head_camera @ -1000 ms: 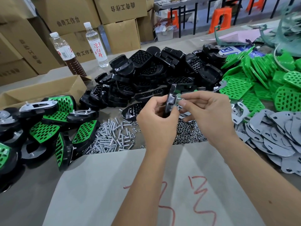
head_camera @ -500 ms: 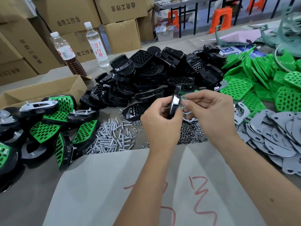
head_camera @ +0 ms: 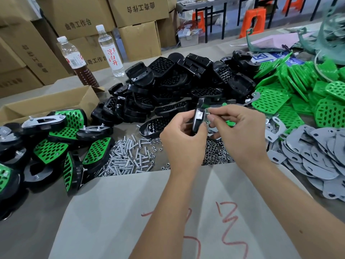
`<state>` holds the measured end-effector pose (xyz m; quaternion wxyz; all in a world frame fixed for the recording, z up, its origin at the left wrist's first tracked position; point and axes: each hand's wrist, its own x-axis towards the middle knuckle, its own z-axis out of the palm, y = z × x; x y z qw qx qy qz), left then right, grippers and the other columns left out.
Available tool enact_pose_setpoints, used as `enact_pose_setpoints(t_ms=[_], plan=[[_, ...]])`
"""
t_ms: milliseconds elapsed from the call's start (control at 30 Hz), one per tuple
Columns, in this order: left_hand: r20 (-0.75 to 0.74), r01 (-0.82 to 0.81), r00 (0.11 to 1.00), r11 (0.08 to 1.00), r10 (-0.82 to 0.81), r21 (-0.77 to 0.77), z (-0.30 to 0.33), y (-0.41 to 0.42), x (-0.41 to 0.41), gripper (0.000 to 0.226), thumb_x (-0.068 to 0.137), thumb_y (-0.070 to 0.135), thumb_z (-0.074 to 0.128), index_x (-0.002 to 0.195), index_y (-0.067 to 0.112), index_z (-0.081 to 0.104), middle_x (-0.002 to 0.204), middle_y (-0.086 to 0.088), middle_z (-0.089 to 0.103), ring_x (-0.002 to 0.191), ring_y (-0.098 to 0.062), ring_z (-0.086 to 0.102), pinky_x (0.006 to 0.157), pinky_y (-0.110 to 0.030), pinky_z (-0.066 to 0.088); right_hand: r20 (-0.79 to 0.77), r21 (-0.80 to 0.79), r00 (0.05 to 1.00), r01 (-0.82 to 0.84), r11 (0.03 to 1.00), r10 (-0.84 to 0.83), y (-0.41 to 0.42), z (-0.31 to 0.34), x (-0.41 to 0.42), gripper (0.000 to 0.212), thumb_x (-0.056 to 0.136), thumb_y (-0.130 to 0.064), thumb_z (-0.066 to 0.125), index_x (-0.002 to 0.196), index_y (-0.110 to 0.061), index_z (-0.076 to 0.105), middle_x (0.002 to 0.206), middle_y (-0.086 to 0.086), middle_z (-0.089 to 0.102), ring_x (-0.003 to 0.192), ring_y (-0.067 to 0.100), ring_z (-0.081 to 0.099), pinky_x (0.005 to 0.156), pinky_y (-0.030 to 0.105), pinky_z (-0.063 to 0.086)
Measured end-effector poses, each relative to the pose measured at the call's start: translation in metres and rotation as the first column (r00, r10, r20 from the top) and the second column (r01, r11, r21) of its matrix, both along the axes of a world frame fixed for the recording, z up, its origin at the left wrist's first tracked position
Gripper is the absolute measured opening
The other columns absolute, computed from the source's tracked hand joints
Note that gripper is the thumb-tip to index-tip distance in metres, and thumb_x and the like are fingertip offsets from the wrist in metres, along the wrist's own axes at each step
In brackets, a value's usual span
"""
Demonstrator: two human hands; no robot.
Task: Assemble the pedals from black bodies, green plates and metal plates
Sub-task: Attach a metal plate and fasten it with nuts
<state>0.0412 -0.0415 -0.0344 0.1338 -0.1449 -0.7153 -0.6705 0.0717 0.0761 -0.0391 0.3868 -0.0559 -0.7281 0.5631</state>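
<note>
Left hand (head_camera: 183, 144) grips a black pedal body (head_camera: 198, 116) on edge; right hand (head_camera: 236, 131) pinches its metal plate (head_camera: 206, 116).

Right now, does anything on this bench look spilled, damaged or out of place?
Nothing looks damaged. The screws and nuts lie in loose heaps straight on the table, near the paper sheet, more like working piles than a spill. The left hand and right hand hold one pedal on edge.
</note>
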Motion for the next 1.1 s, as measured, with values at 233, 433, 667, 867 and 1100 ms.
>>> enact_pose_setpoints(t_ms=[233, 433, 667, 867, 1100], plan=[[0.022, 0.001, 1.000, 1.000, -0.001, 0.027, -0.0002, -0.0008, -0.0012, 0.021, 0.084, 0.001, 0.080, 0.100, 0.014, 0.078, 0.085, 0.008, 0.078, 0.080, -0.009, 0.074, 0.075, -0.026, 0.060, -0.064, 0.163, 0.998, 0.027, 0.986, -0.017, 0.0045, -0.0021, -0.0024, 0.018, 0.089, -0.001, 0.077, 0.096, -0.016, 0.082, 0.089, -0.008, 0.076, 0.078, 0.016, 0.072, 0.054, 0.030, 0.062], [0.021, 0.003, 1.000, 0.999, -0.004, 0.046, 0.0019, -0.0014, -0.0004, 0.018, 0.086, 0.003, 0.080, 0.102, 0.011, 0.078, 0.088, 0.006, 0.079, 0.082, -0.010, 0.075, 0.078, -0.031, 0.062, -0.140, 0.377, 0.989, 0.104, 0.920, -0.054, 0.0080, -0.0002, -0.0031, 0.005, 0.092, -0.007, 0.077, 0.094, -0.004, 0.081, 0.087, 0.000, 0.074, 0.079, 0.016, 0.070, 0.066, 0.039, 0.060], [0.015, 0.037, 0.999, 0.998, -0.038, 0.042, 0.0042, -0.0013, 0.0015, 0.025, 0.083, -0.001, 0.081, 0.100, 0.017, 0.078, 0.086, 0.009, 0.078, 0.079, -0.011, 0.075, 0.076, -0.030, 0.062, -0.099, 0.503, 0.985, 0.172, 0.847, -0.141, 0.0051, 0.0043, -0.0048, 0.028, 0.102, -0.012, 0.066, 0.076, -0.002, 0.063, 0.069, 0.005, 0.058, 0.067, 0.023, 0.052, 0.065, 0.039, 0.042], [0.034, 0.036, 0.999, 0.999, -0.037, 0.036, 0.0020, 0.0009, 0.0028, 0.022, 0.083, 0.003, 0.083, 0.101, 0.014, 0.079, 0.084, 0.008, 0.079, 0.076, -0.011, 0.075, 0.072, -0.030, 0.062, 0.041, 0.473, 0.997, 0.044, 0.880, -0.072, 0.0040, 0.0048, -0.0030, 0.039, 0.107, -0.021, 0.048, 0.070, -0.009, 0.044, 0.058, -0.006, 0.039, 0.058, 0.012, 0.039, 0.058, 0.026, 0.026], [0.012, 0.058, 0.998, 0.998, -0.058, 0.013, 0.0027, 0.0025, 0.0037, 0.022, 0.084, 0.003, 0.082, 0.102, 0.014, 0.079, 0.085, 0.007, 0.078, 0.076, -0.011, 0.075, 0.073, -0.033, 0.062, 0.009, 0.396, 0.991, 0.116, 0.911, -0.130, 0.0044, 0.0023, -0.0045, 0.035, 0.106, -0.023, 0.056, 0.075, -0.010, 0.049, 0.057, -0.006, 0.043, 0.056, 0.015, 0.041, 0.056, 0.027, 0.029]])
